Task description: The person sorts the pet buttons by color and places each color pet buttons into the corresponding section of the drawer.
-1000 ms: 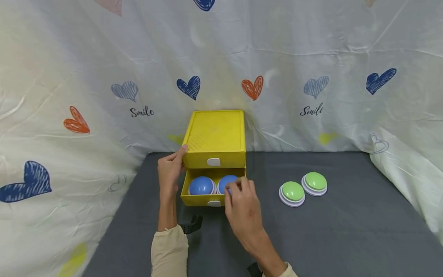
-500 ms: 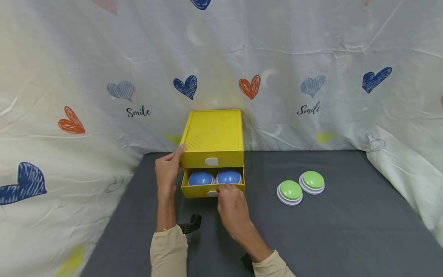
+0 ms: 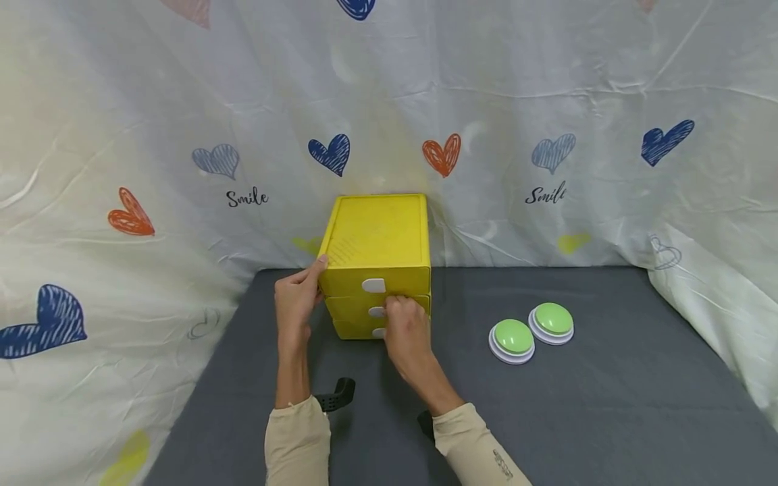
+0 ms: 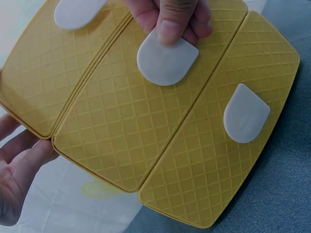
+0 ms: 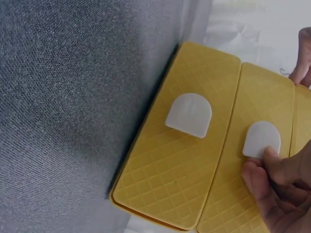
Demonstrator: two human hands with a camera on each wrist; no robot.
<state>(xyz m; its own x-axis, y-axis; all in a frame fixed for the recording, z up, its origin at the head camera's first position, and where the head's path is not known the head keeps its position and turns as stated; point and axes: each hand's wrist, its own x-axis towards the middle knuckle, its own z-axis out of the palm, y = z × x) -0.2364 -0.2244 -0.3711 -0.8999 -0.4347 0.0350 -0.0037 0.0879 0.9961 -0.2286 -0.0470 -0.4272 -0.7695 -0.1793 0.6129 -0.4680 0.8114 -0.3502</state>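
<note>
A yellow three-drawer box [image 3: 377,229] stands at the back of the table, all its fronts lying nearly level. My left hand [image 3: 294,300] holds the box at its upper left front corner, thumb at the top edge and fingers along the side. With thumb and fingers, my right hand [image 3: 408,334] pinches the white tab handle [image 4: 165,60] of the middle drawer [image 5: 252,102]. Below it, the bottom drawer's white tab [image 5: 190,115] is untouched. The blue domes inside the middle drawer are hidden now.
Two green dome buttons [image 3: 513,336] on white bases sit on the dark grey table [image 3: 577,412] to the right of the box. Behind the box hangs a white curtain [image 3: 389,101] printed with hearts.
My right hand took hold of the middle drawer's tab and moved away from me with it. The drawer slid in, covering the two blue domes. My left hand stayed on the box.
</note>
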